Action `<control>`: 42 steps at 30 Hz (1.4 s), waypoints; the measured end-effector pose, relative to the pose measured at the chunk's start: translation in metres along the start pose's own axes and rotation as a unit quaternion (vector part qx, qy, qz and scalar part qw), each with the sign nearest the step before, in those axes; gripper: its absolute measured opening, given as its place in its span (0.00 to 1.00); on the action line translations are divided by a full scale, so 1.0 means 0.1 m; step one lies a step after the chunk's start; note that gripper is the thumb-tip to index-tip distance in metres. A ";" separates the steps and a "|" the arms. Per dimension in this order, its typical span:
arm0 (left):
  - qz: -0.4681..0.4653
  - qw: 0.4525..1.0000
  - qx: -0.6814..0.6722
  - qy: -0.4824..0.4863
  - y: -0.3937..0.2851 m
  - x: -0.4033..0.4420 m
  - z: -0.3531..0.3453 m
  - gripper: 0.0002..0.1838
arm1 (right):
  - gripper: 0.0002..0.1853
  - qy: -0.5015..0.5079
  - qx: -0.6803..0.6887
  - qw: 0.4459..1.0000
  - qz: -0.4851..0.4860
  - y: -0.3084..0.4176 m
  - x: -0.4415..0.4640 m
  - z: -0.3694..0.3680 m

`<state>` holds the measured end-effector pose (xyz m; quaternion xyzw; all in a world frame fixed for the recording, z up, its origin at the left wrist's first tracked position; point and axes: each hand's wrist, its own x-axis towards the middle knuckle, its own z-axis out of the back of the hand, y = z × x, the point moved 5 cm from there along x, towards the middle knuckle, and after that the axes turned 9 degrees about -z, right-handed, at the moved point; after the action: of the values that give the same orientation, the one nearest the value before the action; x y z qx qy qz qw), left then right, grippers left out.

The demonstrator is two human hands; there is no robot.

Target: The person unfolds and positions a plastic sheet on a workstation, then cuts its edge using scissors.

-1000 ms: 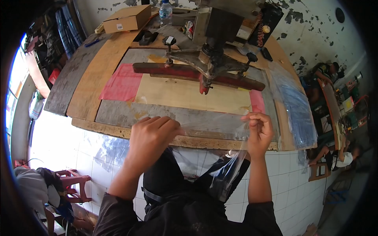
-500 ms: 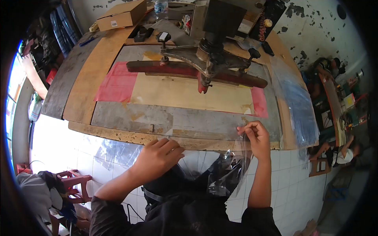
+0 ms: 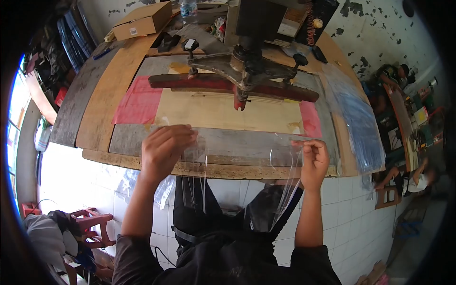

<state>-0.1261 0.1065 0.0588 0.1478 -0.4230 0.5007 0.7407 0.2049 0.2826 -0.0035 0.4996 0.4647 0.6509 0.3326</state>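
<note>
we see our left hand (image 3: 166, 149) and our right hand (image 3: 315, 164) held up apart; each one pinches a thin, clear plastic sheet (image 3: 247, 154) with its thumb and fingers; the sheet goes from one hand to the other, and its shiny folds hang down below both; just past the hands is a gray board (image 3: 128, 136) with a pale yellow sheet (image 3: 213, 108) on it; a pink piece (image 3: 137, 100) lies beyond the left hand, and a smaller pink strip (image 3: 311, 119) lies beyond the right; farther past both hands is a red bar (image 3: 270, 91) on a big metal press (image 3: 244, 66); to the right of our right hand we see a pile of bluish plastic sheets (image 3: 358, 133); far past the left hand sits a cardboard box (image 3: 142, 21), with a plastic bottle (image 3: 188, 10) near it.
</note>
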 end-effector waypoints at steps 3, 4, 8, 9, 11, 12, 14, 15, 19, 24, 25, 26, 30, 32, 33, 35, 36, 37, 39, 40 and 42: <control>0.109 0.987 -0.109 0.042 0.20 -0.11 -0.20 0.05 | 0.09 -0.013 -0.061 0.998 -0.029 0.00 0.01 0.01; 0.205 0.954 -0.203 0.083 0.28 -0.22 -0.30 0.05 | 0.09 0.029 -0.069 0.994 -0.074 -0.05 0.02 0.01; 0.243 0.943 -0.204 0.101 0.25 -0.34 -0.31 0.06 | 0.08 0.081 -0.095 0.983 -0.134 -0.13 0.03 -0.02; 0.244 0.942 -0.206 0.104 0.28 -0.38 -0.32 0.06 | 0.08 0.080 -0.095 0.983 -0.137 -0.12 0.04 -0.02; 0.188 0.968 -0.123 0.109 0.33 -0.43 -0.31 0.07 | 0.08 0.113 -0.061 0.983 -0.128 -0.09 0.08 -0.06; 0.189 0.968 -0.123 0.108 0.31 -0.39 -0.30 0.07 | 0.08 0.114 -0.062 0.983 -0.129 -0.09 0.08 -0.07; 0.352 0.907 -0.206 0.103 0.33 -0.39 -0.31 0.07 | 0.08 0.100 -0.060 0.981 -0.155 -0.12 0.08 -0.08; 0.352 0.907 -0.207 0.103 0.37 -0.42 -0.32 0.07 | 0.08 0.100 -0.061 0.981 -0.156 -0.12 0.08 -0.09; 0.369 0.893 -0.244 0.077 0.39 -0.44 -0.35 0.17 | 0.08 0.081 -0.094 0.977 -0.171 -0.11 0.09 -0.10; 0.373 0.897 -0.231 0.058 0.38 -0.41 -0.28 0.25 | 0.07 0.092 -0.141 0.967 -0.192 -0.06 0.15 -0.17; 0.367 0.894 -0.248 0.064 0.38 -0.40 -0.28 0.24 | 0.07 0.078 -0.116 0.973 -0.186 -0.09 0.17 -0.17; 0.361 0.891 -0.266 0.071 0.36 -0.39 -0.27 0.22 | 0.07 0.063 -0.089 0.977 -0.182 -0.12 0.17 -0.18; 0.344 0.887 -0.306 0.030 0.35 -0.38 -0.25 0.21 | 0.08 0.030 -0.076 0.985 -0.154 -0.12 0.12 -0.20; 0.353 0.883 -0.308 0.028 0.36 -0.40 -0.23 0.20 | 0.08 0.039 -0.072 0.985 -0.152 -0.14 0.11 -0.19; 0.348 0.880 -0.321 0.035 0.38 -0.43 -0.25 0.21 | 0.08 0.032 -0.060 0.986 -0.154 -0.14 0.12 -0.19; 0.354 0.868 -0.341 0.067 0.39 -0.44 -0.25 0.21 | 0.08 0.024 -0.037 0.986 -0.160 -0.14 0.11 -0.16; 0.354 0.869 -0.340 0.067 0.39 -0.44 -0.24 0.21 | 0.08 0.024 -0.036 0.986 -0.161 -0.14 0.12 -0.17; 0.356 0.864 -0.350 0.062 0.38 -0.44 -0.24 0.21 | 0.09 0.022 -0.030 0.986 -0.161 -0.14 0.12 -0.17; 0.358 0.859 -0.362 0.056 0.39 -0.45 -0.25 0.21 | 0.09 0.019 -0.025 0.986 -0.162 -0.13 0.11 -0.16; 0.339 0.866 -0.365 0.052 0.39 -0.46 -0.25 0.20 | 0.10 0.017 -0.037 0.986 -0.161 -0.12 0.11 -0.16; 0.319 0.872 -0.369 0.046 0.39 -0.44 -0.25 0.19 | 0.12 0.015 -0.049 0.986 -0.159 -0.10 0.11 -0.16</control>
<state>-0.1536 0.1133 0.0015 -0.3025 -0.5665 0.5237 0.5597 0.1860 0.2918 -0.0106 0.3923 0.5107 0.6195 0.4489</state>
